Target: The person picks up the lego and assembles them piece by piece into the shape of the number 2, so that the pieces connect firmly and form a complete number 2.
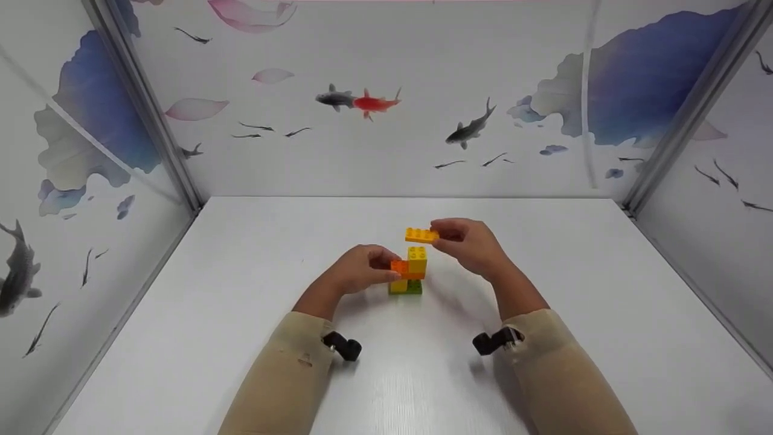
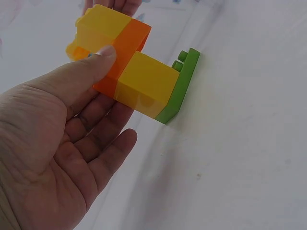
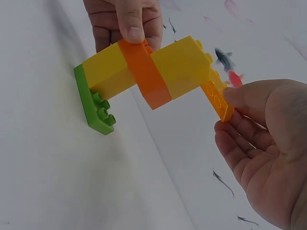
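A small stack of toy building bricks stands upright on the table. Its base is a flat green brick [image 1: 415, 289], bearing a yellow brick [image 3: 109, 72] on one half. A flat orange brick [image 3: 146, 79] lies across that, with another yellow brick [image 3: 181, 67] on its far half. With thumb and fingers, my left hand [image 1: 365, 270] pinches the free end of the orange brick. My right hand [image 1: 470, 243] grips one end of a flat yellow-orange studded brick [image 1: 420, 235]. This brick is just above the upper yellow brick, and whether they touch I cannot tell.
The white table [image 1: 241, 374] stretches around the stack. A back wall [image 1: 386, 163] and side walls with painted fish and petals enclose it. Black wrist mounts [image 1: 343, 346] project inward from both beige sleeves [image 1: 281, 374].
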Action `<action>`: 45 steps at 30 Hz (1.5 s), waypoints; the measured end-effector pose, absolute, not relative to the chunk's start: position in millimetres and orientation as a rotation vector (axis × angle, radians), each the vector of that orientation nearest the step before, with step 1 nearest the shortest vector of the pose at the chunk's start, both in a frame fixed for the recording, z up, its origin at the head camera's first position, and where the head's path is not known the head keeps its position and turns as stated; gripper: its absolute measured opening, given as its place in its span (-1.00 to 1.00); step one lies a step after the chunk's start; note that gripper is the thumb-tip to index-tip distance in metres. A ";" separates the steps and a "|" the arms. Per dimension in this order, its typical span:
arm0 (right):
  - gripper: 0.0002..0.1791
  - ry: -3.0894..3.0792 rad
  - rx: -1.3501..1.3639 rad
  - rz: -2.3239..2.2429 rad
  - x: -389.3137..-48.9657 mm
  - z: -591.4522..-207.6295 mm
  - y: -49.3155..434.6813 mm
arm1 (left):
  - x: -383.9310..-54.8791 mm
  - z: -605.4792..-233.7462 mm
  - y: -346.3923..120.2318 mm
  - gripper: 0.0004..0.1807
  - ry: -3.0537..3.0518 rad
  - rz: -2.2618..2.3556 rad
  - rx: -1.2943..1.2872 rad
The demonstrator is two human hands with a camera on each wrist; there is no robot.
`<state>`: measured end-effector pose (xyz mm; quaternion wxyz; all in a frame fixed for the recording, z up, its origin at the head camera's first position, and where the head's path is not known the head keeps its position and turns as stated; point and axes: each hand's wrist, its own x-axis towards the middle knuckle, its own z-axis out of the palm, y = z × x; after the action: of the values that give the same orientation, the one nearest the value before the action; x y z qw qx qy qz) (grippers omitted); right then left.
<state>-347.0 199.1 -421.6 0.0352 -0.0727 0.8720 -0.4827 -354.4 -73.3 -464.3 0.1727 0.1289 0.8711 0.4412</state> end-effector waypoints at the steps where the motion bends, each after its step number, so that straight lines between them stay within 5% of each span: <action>1: -0.60 2.676 -0.240 -1.488 -345.6 -419.9 198.3 | -354.2 -464.3 -73.7 -0.67 2.473 1.251 0.371; 45: -0.60 2.513 -0.471 -1.480 -336.0 -422.7 188.8 | -353.4 -465.8 -74.7 -0.66 2.468 1.290 0.393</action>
<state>-336.0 188.8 -422.7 0.0937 -0.1586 0.8469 -0.4989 -353.4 -74.7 -465.8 0.1636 0.1379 0.8657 0.4525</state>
